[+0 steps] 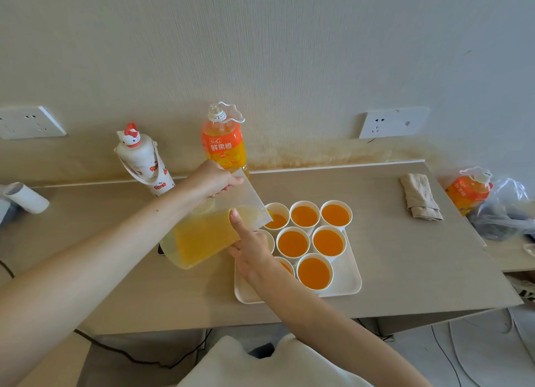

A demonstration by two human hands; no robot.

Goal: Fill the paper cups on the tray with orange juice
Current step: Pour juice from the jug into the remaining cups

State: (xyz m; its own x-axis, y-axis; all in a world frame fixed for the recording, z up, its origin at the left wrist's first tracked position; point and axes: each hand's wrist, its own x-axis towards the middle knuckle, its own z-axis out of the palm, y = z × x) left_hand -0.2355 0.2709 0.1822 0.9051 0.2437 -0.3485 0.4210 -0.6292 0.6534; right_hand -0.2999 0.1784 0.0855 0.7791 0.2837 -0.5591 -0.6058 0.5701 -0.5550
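A clear plastic pitcher (202, 239) of orange juice is tipped to the right, its spout over the back-left paper cup (277, 219) on the white tray (346, 285). My left hand (215, 181) grips the pitcher from above at its handle side. My right hand (250, 250) supports the pitcher from below, thumb pressed up along its wall. Several white paper cups (314, 271) on the tray hold orange juice. My right hand hides part of the left column of cups, and one cup there (267, 237) looks empty.
An open orange juice bottle (224, 143) stands against the wall behind the pitcher. A white cartoon-cat flask (144, 161) stands to its left. A folded cloth (419, 197) lies at the right, beside a second juice bottle (469, 191) in a plastic bag.
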